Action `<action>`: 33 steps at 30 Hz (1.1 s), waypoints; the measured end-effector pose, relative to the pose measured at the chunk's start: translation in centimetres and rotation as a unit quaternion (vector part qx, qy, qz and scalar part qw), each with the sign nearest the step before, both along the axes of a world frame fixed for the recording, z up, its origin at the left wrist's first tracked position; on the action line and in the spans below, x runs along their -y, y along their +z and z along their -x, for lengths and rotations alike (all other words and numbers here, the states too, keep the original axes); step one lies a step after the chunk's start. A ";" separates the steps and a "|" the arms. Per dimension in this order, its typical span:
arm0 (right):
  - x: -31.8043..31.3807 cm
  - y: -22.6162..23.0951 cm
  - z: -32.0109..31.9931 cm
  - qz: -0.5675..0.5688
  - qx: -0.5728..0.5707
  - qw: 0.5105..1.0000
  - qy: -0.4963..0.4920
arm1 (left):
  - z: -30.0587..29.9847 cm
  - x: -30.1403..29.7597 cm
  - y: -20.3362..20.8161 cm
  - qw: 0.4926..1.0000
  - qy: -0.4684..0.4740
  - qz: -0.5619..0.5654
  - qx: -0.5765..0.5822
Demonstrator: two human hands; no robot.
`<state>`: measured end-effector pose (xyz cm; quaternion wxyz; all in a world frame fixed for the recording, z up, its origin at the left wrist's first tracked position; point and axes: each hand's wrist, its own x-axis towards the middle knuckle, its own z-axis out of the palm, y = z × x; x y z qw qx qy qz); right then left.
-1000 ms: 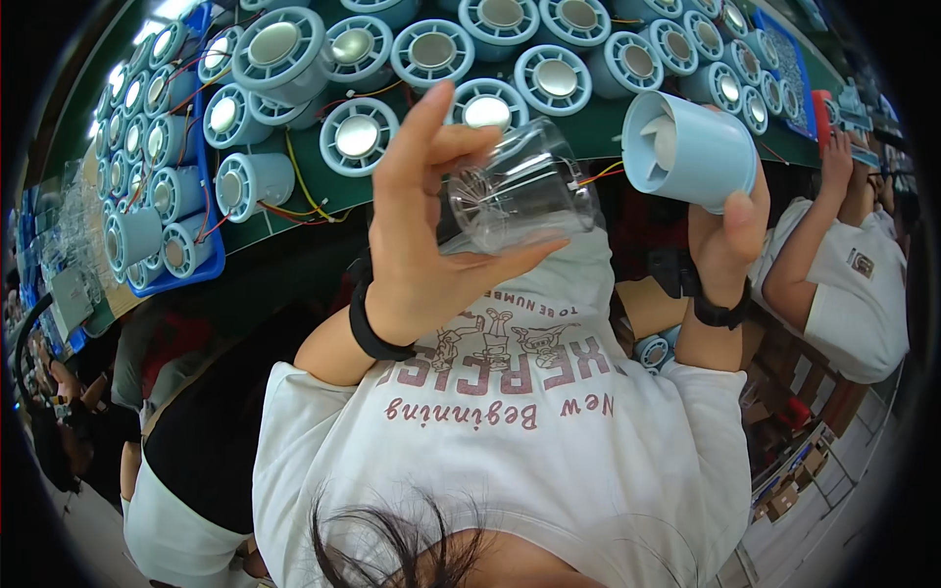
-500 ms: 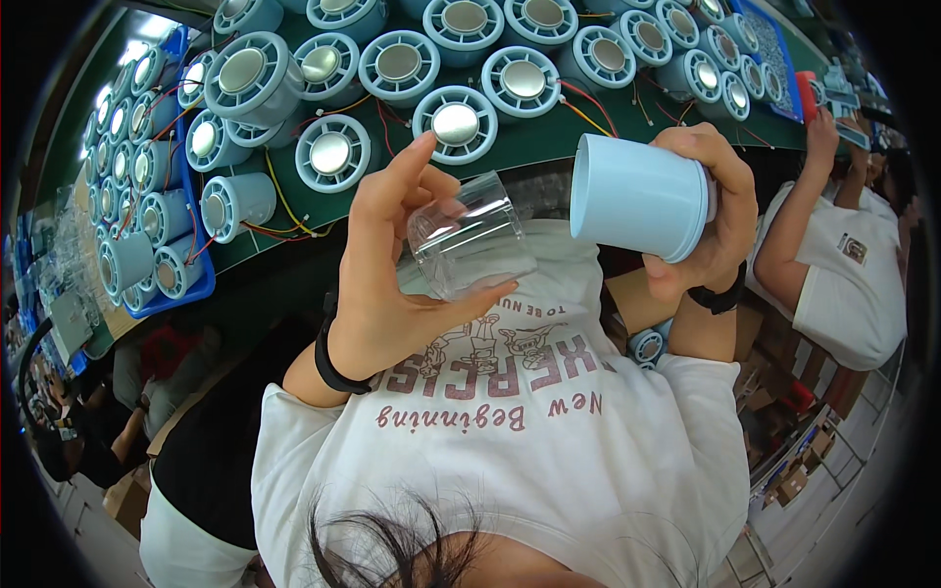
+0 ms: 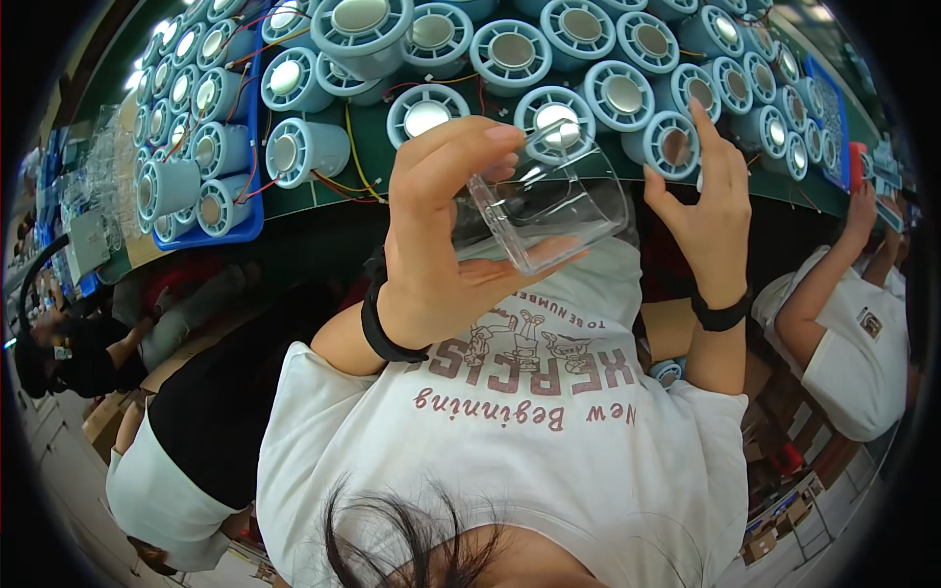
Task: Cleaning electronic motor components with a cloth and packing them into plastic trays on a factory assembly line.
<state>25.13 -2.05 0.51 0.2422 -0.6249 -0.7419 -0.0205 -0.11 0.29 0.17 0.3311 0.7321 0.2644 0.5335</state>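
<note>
My left hand [image 3: 446, 216] is closed on a clear plastic cup-shaped cover [image 3: 559, 211], gripping its near end between thumb and fingers. The cover is tilted and held above the front of the table. My right hand [image 3: 716, 196] has its thumb and index finger spread beside a light-blue round housing [image 3: 669, 145] with a metal disc on top. The fingertips are at the housing's edge; I cannot tell whether they touch it. Nothing is gripped in that hand.
Several similar light-blue housings [image 3: 512, 51] with thin coloured wires crowd the green table [image 3: 294, 201]. A blue tray [image 3: 253, 211] at left holds more. Co-workers sit on both sides, one white-sleeved arm [image 3: 818, 265] at right. A red object [image 3: 856, 165] lies at the far right.
My right hand has moved up to the table housings and no longer holds the light-blue cup-shaped housing. My left hand has shifted right with the clear cover, which is turned differently. The view has shifted.
</note>
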 end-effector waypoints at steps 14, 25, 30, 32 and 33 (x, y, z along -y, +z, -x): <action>2.4 -0.8 -0.5 -0.072 -0.144 0.987 -0.009 | -1.1 -0.2 -1.2 0.998 -0.013 0.054 -0.032; 3.8 7.2 3.7 0.226 -0.556 0.799 -0.005 | -2.2 0.9 1.2 0.996 -0.071 -0.040 0.021; 2.9 7.4 4.0 0.301 -0.660 0.686 0.054 | -1.8 1.1 2.2 0.989 -0.109 -0.094 -0.036; 2.9 7.3 3.8 0.331 -0.683 0.649 0.046 | -2.0 1.3 2.4 0.987 -0.112 -0.100 -0.053; 3.0 7.3 3.7 0.330 -0.684 0.648 0.046 | -2.1 1.4 2.4 0.987 -0.112 -0.106 -0.055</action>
